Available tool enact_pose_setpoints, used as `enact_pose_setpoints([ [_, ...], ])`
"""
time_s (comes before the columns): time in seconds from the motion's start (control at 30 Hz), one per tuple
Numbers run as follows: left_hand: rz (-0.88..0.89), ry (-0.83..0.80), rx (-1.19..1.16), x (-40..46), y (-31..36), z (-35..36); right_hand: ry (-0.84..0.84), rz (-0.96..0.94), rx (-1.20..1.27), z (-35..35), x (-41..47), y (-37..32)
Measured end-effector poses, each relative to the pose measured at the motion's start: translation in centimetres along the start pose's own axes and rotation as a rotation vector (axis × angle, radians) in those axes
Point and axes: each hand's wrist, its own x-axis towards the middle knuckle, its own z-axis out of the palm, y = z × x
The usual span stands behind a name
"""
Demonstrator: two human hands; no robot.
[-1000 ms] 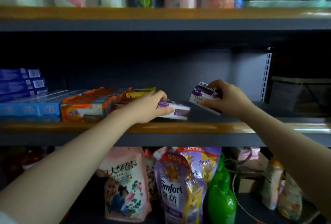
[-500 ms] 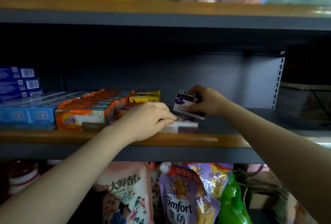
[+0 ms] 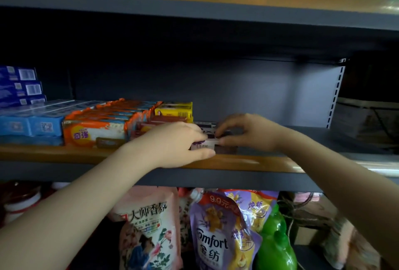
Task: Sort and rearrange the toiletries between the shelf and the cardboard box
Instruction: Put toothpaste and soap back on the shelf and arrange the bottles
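1. The left hand (image 3: 172,142) reaches onto the middle shelf (image 3: 248,162), knuckles up, its fingers curled over the top of a small purple-and-white box (image 3: 204,146) and its thumb lying along the box's front lower edge, so the hand grips it.
2. The right hand (image 3: 250,132) comes in from the right, fingers bent, fingertips and thumb pinching a second purple-and-white box (image 3: 207,129) that sits on top of or just behind the first; blur hides exactly how the two are stacked.
3. Both boxes are at the front of the middle shelf, directly between the two hands, which nearly touch each other.
4. Just left of the left hand lie red-brown packs (image 3: 149,127), partly hidden by the hand, and a yellow box (image 3: 173,111) behind them.
5. Further left is a row of orange soap packs (image 3: 95,132), then light blue boxes (image 3: 30,126), with dark blue boxes (image 3: 19,85) stacked at the far left.
6. The shelf to the right of the hands shows bare grey surface.
7. On the shelf below stand a pink refill pouch (image 3: 149,226), a purple Comfort pouch (image 3: 216,233) and a green bottle (image 3: 275,246).
8. Bottles line the top shelf, mostly cut off from view.
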Motion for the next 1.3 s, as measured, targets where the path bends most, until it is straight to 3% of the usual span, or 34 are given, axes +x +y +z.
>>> enact_pose_setpoints([
  [0.07, -0.032, -0.020, 0.071, 0.1, 0.0, 0.3, 0.005, 0.005, -0.050, 0.4, -0.5, -0.1],
  [0.13, -0.039, 0.062, 0.113, -0.3, -0.2, 0.7, 0.060, 0.020, -0.058, 0.7, -0.3, -0.3],
  [0.27, 0.132, 0.658, -0.078, -3.0, -0.7, 1.6, 0.101, 0.057, -0.146, 1.1, 1.2, -0.5],
  [0.33, 0.177, 0.792, -0.110, -4.3, -1.0, 2.3, 0.084, 0.090, -0.170, 1.3, 2.0, -0.4],
  [0.6, 0.189, 0.675, -0.102, -5.8, -0.4, 3.9, 0.102, 0.212, -0.185, 2.3, 4.4, 1.0],
  [0.67, 0.214, 0.666, -0.124, -5.9, 0.4, 4.2, 0.217, 0.190, -0.173, 1.8, 3.4, 0.7],
  [0.77, 0.262, 0.642, -0.162, -6.4, 2.0, 5.5, 0.525, 0.031, -0.200, 1.2, -0.7, -1.0],
  [0.83, 0.309, 0.599, -0.185, -6.9, 3.4, 6.8, 0.610, -0.068, -0.173, 1.6, -5.4, -2.3],
  [1.03, 0.390, 0.313, -0.289, -8.0, 8.4, 14.3, 0.221, -0.007, -0.218, 6.9, -18.7, -1.7],
  [1.13, 0.297, 0.126, -0.394, -8.5, 12.1, 19.2, 0.061, 0.086, -0.213, 9.5, -23.5, -0.9],
  [1.23, 0.131, -0.195, -0.577, -8.4, 15.3, 22.9, 0.027, 0.139, -0.171, 11.0, -26.7, -0.6],
  [1.3, 0.113, -0.175, -0.590, -8.6, 17.0, 24.4, 0.011, 0.108, -0.153, 12.2, -28.4, -1.1],
])
